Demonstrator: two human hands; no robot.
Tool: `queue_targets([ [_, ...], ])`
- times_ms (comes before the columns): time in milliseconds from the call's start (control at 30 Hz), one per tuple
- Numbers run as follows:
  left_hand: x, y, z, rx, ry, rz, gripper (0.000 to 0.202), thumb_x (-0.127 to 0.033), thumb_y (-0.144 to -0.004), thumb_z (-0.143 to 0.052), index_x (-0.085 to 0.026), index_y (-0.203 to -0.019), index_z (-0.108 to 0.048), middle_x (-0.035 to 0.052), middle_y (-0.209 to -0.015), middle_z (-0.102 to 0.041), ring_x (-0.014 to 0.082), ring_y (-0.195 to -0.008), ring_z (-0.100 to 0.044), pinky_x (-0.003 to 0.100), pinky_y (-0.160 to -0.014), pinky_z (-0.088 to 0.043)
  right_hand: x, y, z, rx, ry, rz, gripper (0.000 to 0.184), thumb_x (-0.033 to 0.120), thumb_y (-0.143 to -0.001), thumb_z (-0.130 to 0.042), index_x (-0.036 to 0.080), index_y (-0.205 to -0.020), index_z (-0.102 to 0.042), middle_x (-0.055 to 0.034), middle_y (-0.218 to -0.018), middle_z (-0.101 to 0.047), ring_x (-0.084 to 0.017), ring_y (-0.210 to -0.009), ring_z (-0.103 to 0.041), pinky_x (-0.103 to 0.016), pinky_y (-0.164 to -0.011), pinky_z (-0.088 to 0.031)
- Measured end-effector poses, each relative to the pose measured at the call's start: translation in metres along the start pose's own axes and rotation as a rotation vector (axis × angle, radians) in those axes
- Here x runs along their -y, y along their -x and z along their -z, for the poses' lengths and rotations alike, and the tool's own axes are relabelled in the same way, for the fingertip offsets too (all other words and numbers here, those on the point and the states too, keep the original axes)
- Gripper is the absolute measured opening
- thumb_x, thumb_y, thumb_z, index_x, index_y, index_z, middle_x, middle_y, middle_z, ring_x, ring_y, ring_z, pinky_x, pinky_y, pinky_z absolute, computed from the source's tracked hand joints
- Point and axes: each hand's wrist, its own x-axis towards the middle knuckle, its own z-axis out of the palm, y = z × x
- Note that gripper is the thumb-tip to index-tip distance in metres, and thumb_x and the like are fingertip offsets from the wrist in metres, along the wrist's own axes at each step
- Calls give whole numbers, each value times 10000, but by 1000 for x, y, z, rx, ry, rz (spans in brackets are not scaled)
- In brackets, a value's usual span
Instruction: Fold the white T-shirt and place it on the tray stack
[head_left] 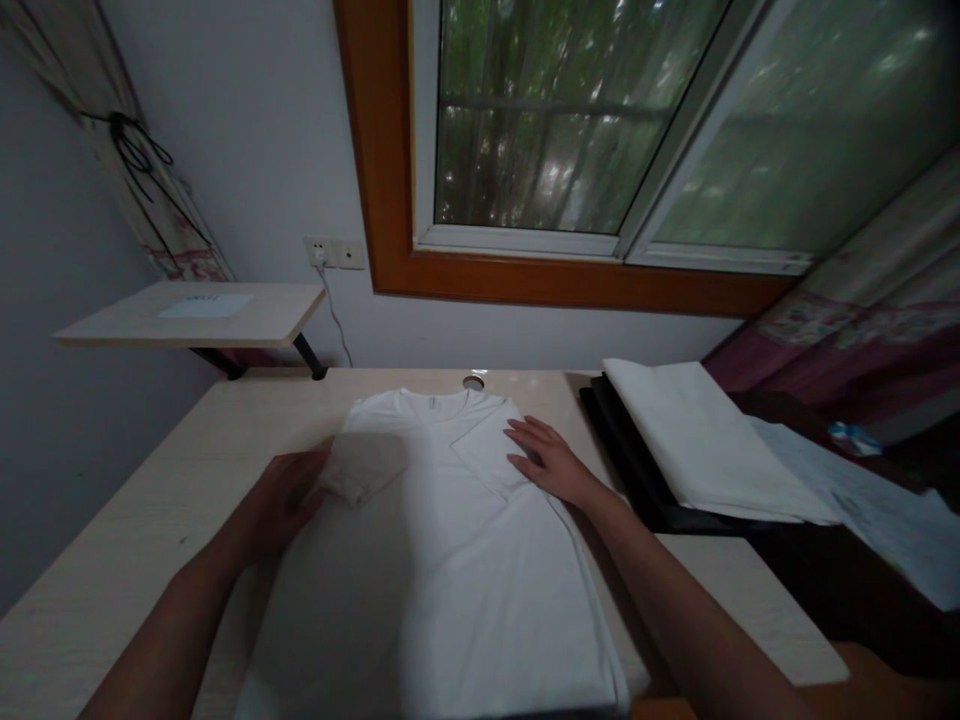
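A white T-shirt (442,560) lies flat on a pale wooden table (112,540), collar toward the window. Its right sleeve (484,450) is folded inward over the chest. My right hand (547,458) rests flat on that folded sleeve, fingers stretched out. My left hand (281,500) is at the shirt's left edge, fingers curled around the left sleeve (360,470), which is lifted and partly turned inward.
A black tray (637,470) with folded white cloth (705,440) sits to the right, with more white sheets (885,510) beyond it. A small shelf (187,315) juts from the left wall. A wall socket with cable (330,255) and a window (600,130) lie behind.
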Motion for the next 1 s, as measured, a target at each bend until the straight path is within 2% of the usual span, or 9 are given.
queue_targets([
  [67,10,5,-5,56,-65,-77,518,-467,-830,-685,-286,-1314,-650,100,-1285,-662,328,-1198,-597,489,-1046,-497,17,-10,-1,-94,-43,-10,410,460,-993,-536,281,-1345,-644,-76,-1415,-595,-296,-1370,-462,-516,-1156,-358],
  [133,15,6,-9,64,-106,-117,456,-443,-864,-657,-280,-1290,-665,101,-1277,-653,312,-1195,-587,485,-1046,-493,41,-23,-6,-122,-80,-4,329,400,-992,-554,258,-1253,-694,-87,-1251,-678,-281,-1222,-557,-466,-1087,-417],
  [300,16,4,-12,33,-126,-161,328,-398,-902,-627,-265,-1189,-713,97,-1194,-661,285,-1144,-581,469,-1014,-504,112,-60,-32,-2,-111,22,182,272,-991,-566,206,-991,-735,-54,-945,-706,-208,-945,-606,-333,-923,-447],
  [400,17,6,-12,18,-139,-176,290,-361,-906,-618,-251,-1150,-731,105,-1147,-660,282,-1107,-582,461,-988,-509,145,-78,-53,20,-115,-11,170,318,-958,-655,190,-1045,-725,-59,-980,-688,-204,-948,-594,-317,-904,-437],
  [500,19,7,-11,6,-135,-197,255,-316,-899,-614,-233,-1101,-747,112,-1116,-656,279,-1082,-582,446,-963,-517,168,-90,-68,18,-76,-99,212,362,-903,-732,175,-1002,-716,-83,-1019,-660,-232,-979,-575,-333,-878,-439],
  [667,18,6,-11,-10,-106,-240,202,-256,-877,-611,-237,-1027,-743,99,-1112,-655,267,-1069,-578,430,-957,-515,184,-101,-79,50,-104,-157,85,259,-871,-705,184,-846,-672,-83,-977,-659,-250,-995,-572,-336,-854,-430],
  [767,17,6,-10,9,-97,-227,194,-241,-874,-599,-243,-1015,-732,92,-1101,-656,264,-1069,-572,432,-955,-513,184,-102,-81,59,-212,-208,29,193,-855,-665,201,-859,-637,-49,-883,-676,-224,-904,-601,-299,-769,-421],
  [900,14,6,-8,27,-92,-182,199,-255,-878,-585,-252,-1007,-735,88,-1074,-664,267,-1062,-576,443,-950,-515,179,-100,-81,59,-400,-302,121,158,-848,-630,223,-943,-593,-2,-850,-683,-183,-784,-623,-260,-670,-387],
  [1000,14,6,-8,42,-91,-174,202,-260,-889,-577,-248,-1009,-738,83,-1055,-671,263,-1054,-575,443,-952,-514,176,-95,-81,32,-389,-319,225,143,-837,-623,229,-1038,-571,12,-812,-668,-190,-753,-619,-265,-657,-373],
])
